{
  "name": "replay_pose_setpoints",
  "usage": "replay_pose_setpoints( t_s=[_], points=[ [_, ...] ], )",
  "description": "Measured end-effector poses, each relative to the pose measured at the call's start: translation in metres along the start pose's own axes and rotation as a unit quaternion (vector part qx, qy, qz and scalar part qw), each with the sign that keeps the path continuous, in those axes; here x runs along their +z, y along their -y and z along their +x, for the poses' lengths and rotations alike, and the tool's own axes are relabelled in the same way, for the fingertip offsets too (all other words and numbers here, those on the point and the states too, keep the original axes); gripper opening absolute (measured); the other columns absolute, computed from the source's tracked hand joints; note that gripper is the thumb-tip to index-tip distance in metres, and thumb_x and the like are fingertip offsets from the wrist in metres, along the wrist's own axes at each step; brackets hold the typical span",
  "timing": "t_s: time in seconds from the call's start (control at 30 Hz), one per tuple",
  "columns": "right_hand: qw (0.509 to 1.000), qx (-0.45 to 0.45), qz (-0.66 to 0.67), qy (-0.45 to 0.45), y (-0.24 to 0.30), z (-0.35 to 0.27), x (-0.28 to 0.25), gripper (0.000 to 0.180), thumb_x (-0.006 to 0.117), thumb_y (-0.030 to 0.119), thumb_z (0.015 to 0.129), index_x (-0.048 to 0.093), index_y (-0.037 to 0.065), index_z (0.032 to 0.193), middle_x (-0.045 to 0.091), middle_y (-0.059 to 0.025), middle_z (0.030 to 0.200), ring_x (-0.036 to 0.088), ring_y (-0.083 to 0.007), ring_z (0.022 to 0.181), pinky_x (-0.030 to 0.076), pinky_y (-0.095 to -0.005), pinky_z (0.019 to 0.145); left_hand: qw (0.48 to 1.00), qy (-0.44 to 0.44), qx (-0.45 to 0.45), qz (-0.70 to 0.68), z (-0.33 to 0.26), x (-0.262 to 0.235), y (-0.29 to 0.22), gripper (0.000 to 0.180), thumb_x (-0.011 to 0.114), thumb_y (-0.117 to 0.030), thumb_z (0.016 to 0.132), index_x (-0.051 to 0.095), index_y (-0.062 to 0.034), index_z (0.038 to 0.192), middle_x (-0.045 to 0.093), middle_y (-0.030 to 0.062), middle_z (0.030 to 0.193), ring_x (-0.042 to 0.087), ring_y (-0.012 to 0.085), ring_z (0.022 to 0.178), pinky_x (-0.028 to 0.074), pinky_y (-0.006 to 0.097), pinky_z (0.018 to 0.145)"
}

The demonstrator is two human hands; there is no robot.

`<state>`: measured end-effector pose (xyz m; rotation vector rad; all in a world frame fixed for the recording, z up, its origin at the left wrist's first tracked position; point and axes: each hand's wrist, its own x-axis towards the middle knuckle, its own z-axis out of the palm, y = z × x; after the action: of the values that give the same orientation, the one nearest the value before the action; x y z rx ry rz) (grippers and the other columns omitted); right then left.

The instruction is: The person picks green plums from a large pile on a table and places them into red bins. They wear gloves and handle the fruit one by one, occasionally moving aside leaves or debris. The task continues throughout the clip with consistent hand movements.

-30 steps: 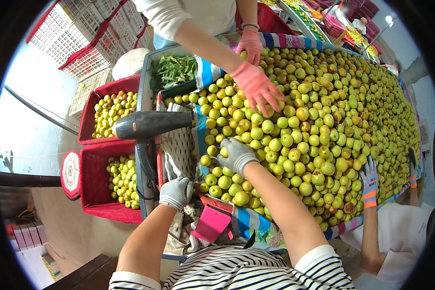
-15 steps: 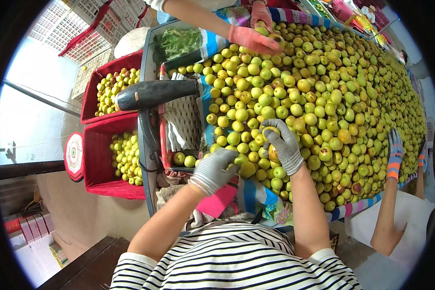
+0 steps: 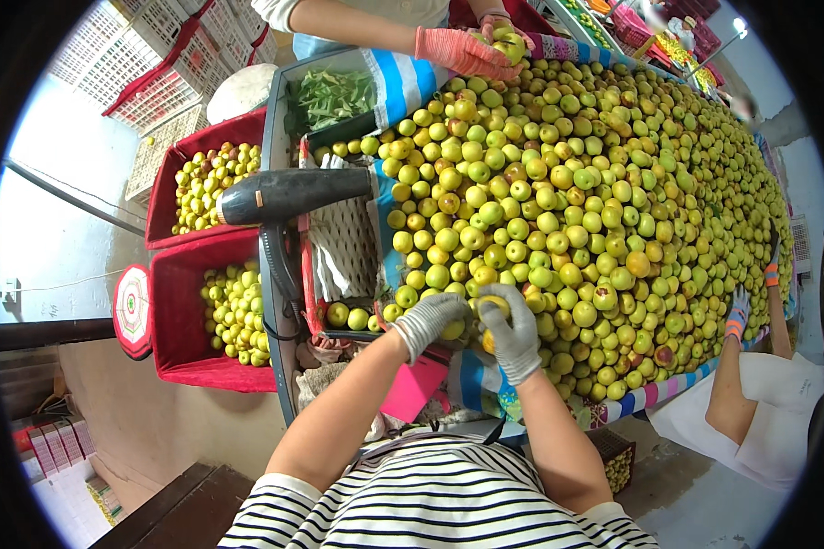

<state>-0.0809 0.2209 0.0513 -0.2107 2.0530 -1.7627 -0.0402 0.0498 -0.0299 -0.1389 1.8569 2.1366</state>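
Note:
In front of me, my left hand [image 3: 433, 322], in a striped grey glove, curls its fingers round a small yellow-green fruit [image 3: 453, 329] that shows at the fingertips. Close beside it, my right hand [image 3: 513, 331], gloved the same way, grips a round yellow-green fruit [image 3: 494, 306] between thumb and fingers. Another, more orange fruit [image 3: 488, 342] shows under its thumb. Both hands are over the near left end of a wide heap of such fruit [image 3: 595, 220], some with brown patches. Their fingertips almost meet.
A black hair dryer [image 3: 293, 197] lies across the table's left end, above a woven white tray [image 3: 343, 233]. Two red-lined crates [image 3: 178, 352] of fruit stand left. A co-worker's pink gloves [image 3: 462, 52] hold fruit opposite; another co-worker's grey-orange glove [image 3: 738, 313] rests at the right. Green leaves [image 3: 334, 99] fill a bin.
My right hand has come left and nearer to me, beside my left hand, which has moved slightly right and down. The co-worker's pink gloves have drawn back from the heap with fruit.

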Motion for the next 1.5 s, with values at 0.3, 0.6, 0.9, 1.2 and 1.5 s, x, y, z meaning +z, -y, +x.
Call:
replay_pose_setpoints(
  t_s=[0.3,0.6,0.9,1.2,1.5],
  points=[
    [0.957,-0.22,-0.189,0.0,0.014,0.032,0.058,0.034,0.065,0.024,0.084,0.061,0.002,0.11,0.063,-0.0184,0.105,0.061,-0.0364,0.094,0.048,-0.0421,0.088,0.884,-0.029,-0.181,-0.429,-0.02,-0.022,-0.039,0.064,0.053,-0.054,0.094,0.043,-0.0086,0.137,0.054,0.016,0.131,0.057,0.027,0.118,0.051,0.045,0.096],
    [0.905,-0.295,-0.303,0.042,0.032,0.075,0.023,0.036,0.056,0.031,0.094,0.06,0.004,0.118,0.062,-0.0177,0.114,0.059,-0.0357,0.106,0.046,-0.0418,0.095,0.803,0.037,-0.155,-0.574,-0.017,-0.04,-0.037,0.066,0.054,-0.056,0.092,0.044,-0.0086,0.136,0.058,0.0154,0.127,0.062,0.033,0.111,0.058,0.055,0.08],
    [0.633,-0.13,-0.763,-0.021,0.002,0.128,-0.019,0.071,0.053,0.043,0.09,0.03,0.012,0.149,0.026,-0.0157,0.154,0.022,-0.0334,0.143,0.008,-0.0522,0.119,0.748,-0.013,-0.082,-0.658,-0.016,-0.043,-0.03,0.069,0.051,-0.06,0.09,0.044,-0.0081,0.135,0.058,0.0198,0.124,0.062,0.0364,0.107,0.06,0.05,0.065],
    [0.756,-0.221,-0.615,0.049,-0.024,0.154,0.047,0.06,0.05,0.044,0.093,0.037,0.021,0.147,0.021,-0.0254,0.152,0.021,-0.0369,0.143,0.01,-0.0505,0.119,0.739,-0.074,-0.077,-0.665,-0.018,-0.044,-0.025,0.059,0.055,-0.052,0.09,0.054,-0.0002,0.117,0.059,0.0219,0.119,0.061,0.0401,0.108,0.061,0.051,0.063],
    [0.77,-0.263,-0.575,0.086,0.011,0.164,0.027,0.054,0.063,0.035,0.086,0.051,0.022,0.136,0.04,-0.0185,0.142,0.047,-0.0358,0.125,0.034,-0.0468,0.109,0.761,-0.067,-0.061,-0.642,-0.016,-0.046,-0.023,0.052,0.052,-0.05,0.092,0.058,-0.002,0.111,0.06,0.0199,0.119,0.06,0.0409,0.108,0.06,0.052,0.062]
  ],
)
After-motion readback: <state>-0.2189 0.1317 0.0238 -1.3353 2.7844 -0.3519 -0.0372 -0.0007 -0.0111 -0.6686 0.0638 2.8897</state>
